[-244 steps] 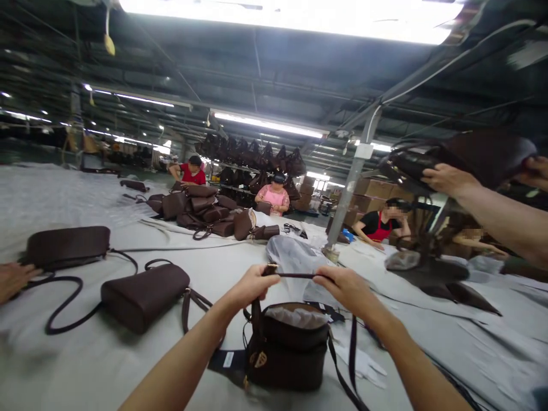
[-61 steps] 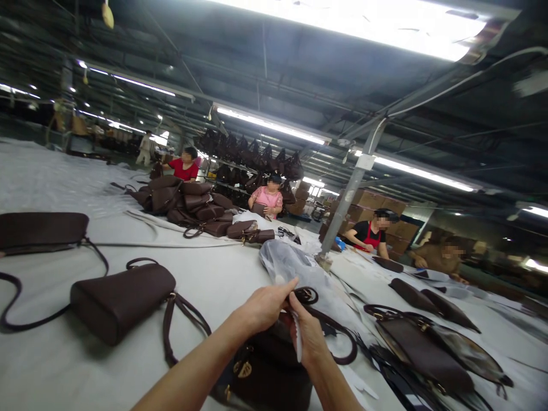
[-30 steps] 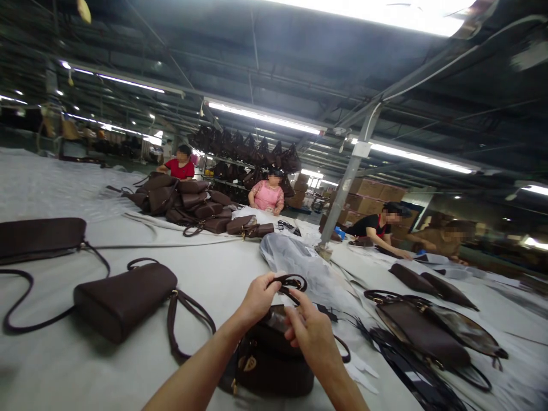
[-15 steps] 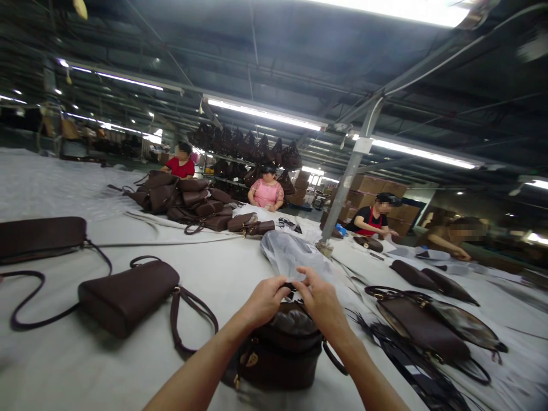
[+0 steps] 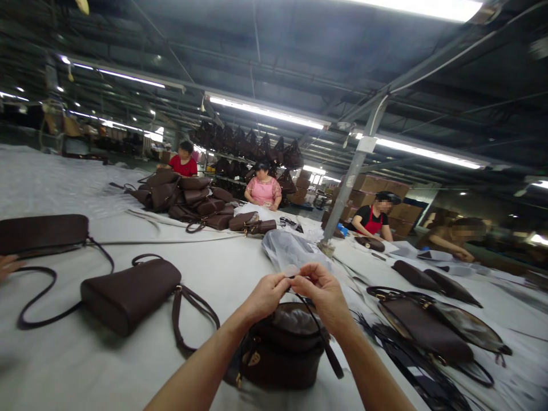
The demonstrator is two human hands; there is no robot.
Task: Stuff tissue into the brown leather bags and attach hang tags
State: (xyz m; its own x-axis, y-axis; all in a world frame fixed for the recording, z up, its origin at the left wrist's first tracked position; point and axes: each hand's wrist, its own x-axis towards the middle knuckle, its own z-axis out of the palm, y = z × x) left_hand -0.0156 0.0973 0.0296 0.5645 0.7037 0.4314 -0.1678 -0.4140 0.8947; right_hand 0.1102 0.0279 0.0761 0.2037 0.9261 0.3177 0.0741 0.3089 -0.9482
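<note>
Directly before me a dark brown handbag [image 5: 282, 365] stands upright with its top open, showing a grey lining and a gold charm on its left side. Above the opening, my left hand [image 5: 269, 295] and my right hand [image 5: 320, 292] meet, fingertips pinched on a thin dark strap [image 5: 330, 354]. From my right hand the strap hangs down across the bag's right rim. Small pale material shows at the fingertips; I cannot make out what it is. Just beyond the hands lies a clear plastic bag [image 5: 285, 248].
Another brown handbag [image 5: 128, 294] lies to the left, with a heap of bags [image 5: 192, 200] farther back. An open bag [image 5: 440, 337] and a bundle of dark straps [image 5: 402, 354] lie at right. A post [image 5: 349, 185] rises behind; several co-workers sit beyond. Another person's hand [image 5: 8, 265] shows at far left.
The strap now hangs down from my right hand over the bag's right side. My right fingers have curled in closer. Another person's hand has come further into view at far left.
</note>
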